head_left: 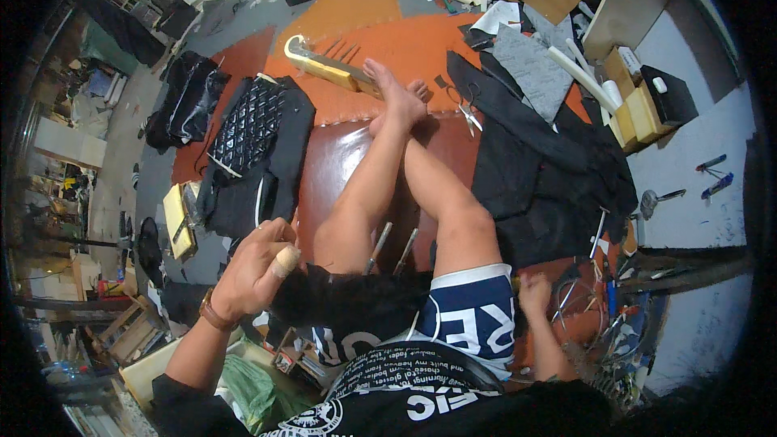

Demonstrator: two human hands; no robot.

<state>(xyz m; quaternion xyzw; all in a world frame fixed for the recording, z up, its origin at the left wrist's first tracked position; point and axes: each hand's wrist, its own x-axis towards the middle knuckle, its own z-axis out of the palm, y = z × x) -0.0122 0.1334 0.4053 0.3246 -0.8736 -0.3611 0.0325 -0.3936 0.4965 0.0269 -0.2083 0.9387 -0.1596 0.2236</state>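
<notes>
My left hand [252,269], its thumb wrapped in a tan bandage, is closed at the left end of a black piece of material [348,295] lying across my lap. The fingertips are partly hidden; it seems to grip that material. Two slim metal rods [379,248] stand up at the far edge of the black piece. Low on the right, beside my shorts, my right hand [532,293] has curled fingers and is slightly blurred. What it holds, if anything, I cannot make out. Wires and tools [579,303] lie just right of it.
Scissors [468,113] lie by my feet, near a yellow-sided bar with a curved end [324,66]. Quilted black material [251,125] is on the left, dark cloth [534,170] on the right. Yellow blocks [639,120] and a white board [688,170] are farther right.
</notes>
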